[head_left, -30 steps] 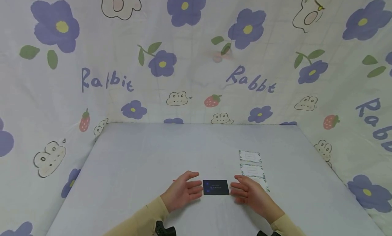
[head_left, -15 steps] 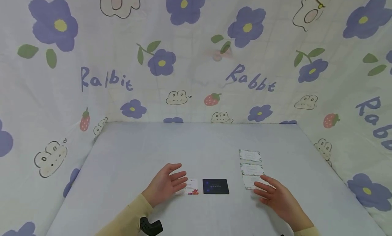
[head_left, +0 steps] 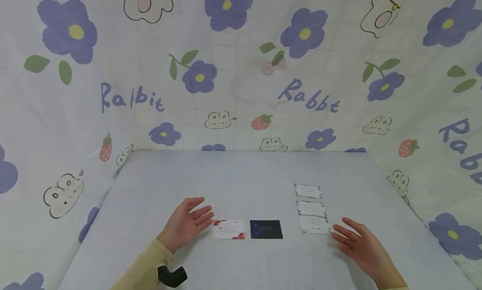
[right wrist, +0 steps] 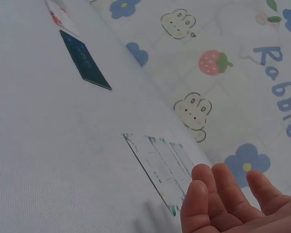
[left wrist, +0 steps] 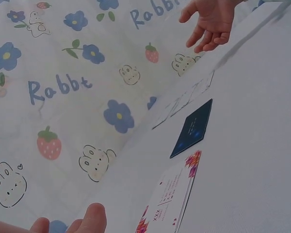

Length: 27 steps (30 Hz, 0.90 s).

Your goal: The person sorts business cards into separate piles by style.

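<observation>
Near the front middle of the table lies a dark blue card with pale print. Just left of it is a white card with red flower corners, printed with text. To the right, three white cards with green leaf edges lie in a column running away from me. My left hand hovers beside the red-flowered card, fingers relaxed, holding nothing. Past the right edge of the leafy column hangs my right hand, its fingers loose and holding nothing. In the left wrist view the red-flowered card shows layered edges.
A white cloth covers the table. Behind it and at both sides hang white curtains printed with purple flowers, rabbits and strawberries. A black device is worn at my left wrist.
Both hands have moved apart from beside the dark blue card, the left going left and the right going right. The red-flowered card and the nearest leafy card are uncovered. The cards stay in place.
</observation>
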Motion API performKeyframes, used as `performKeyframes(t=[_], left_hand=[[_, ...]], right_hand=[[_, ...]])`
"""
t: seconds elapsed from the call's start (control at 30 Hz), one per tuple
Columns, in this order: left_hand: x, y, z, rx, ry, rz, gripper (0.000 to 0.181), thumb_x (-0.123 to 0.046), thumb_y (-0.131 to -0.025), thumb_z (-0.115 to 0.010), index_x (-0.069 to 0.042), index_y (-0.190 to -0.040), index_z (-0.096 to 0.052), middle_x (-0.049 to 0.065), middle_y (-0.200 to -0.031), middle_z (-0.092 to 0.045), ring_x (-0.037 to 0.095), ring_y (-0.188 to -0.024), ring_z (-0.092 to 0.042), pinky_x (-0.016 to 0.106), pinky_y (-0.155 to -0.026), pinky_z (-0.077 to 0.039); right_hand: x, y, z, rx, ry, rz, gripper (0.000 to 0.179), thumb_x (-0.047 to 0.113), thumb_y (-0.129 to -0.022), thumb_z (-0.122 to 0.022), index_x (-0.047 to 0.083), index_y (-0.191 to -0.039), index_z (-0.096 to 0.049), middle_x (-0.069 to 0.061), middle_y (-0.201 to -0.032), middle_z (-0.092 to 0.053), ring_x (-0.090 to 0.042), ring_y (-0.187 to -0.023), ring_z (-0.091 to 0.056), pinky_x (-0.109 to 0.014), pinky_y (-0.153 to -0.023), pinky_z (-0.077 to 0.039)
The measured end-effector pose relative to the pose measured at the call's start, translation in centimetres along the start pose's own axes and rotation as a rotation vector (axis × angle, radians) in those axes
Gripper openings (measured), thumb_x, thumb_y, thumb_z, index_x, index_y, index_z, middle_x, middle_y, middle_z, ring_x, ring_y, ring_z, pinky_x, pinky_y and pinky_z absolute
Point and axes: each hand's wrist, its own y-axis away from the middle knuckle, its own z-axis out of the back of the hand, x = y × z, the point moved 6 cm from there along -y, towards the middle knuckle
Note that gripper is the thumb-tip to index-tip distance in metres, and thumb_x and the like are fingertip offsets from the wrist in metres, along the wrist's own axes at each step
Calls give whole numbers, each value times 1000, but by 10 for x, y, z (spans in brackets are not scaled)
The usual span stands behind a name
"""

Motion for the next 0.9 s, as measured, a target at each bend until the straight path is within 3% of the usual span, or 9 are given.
performKeyframes(t=[0.5, 0.7, 0.9], left_hand=[[2, -3, -7, 7, -28, -6, 66, -31, -107, -39, -3, -162, -15, 30, -166, -21, 46, -154, -26, 53, -124, -28], [2, -4, -14, 37, -36, -4, 66, -32, -107, -39, -3, -162, -15, 30, -167, -19, 46, -155, -24, 53, -125, -27], [6, -15, -33, 99, -30, 12, 65, -33, -107, -39, -4, -161, -17, 28, -168, -18, 45, -156, -22, 52, -125, -26]], right_hand=[[1, 2, 8, -17, 1, -1, 33, 52, -109, -29, 45, -104, -61, 15, -107, -70, -6, -104, -68, -26, -91, -52], [1, 3, 14, -72, 34, -20, 28, 55, -108, -30, 38, -124, -45, 16, -106, -68, -5, -104, -67, -26, -93, -52], [8, -2, 19, -66, 58, -20, 41, 54, -108, -30, 32, -142, -33, 18, -105, -68, -2, -103, -66, -24, -92, -53]])
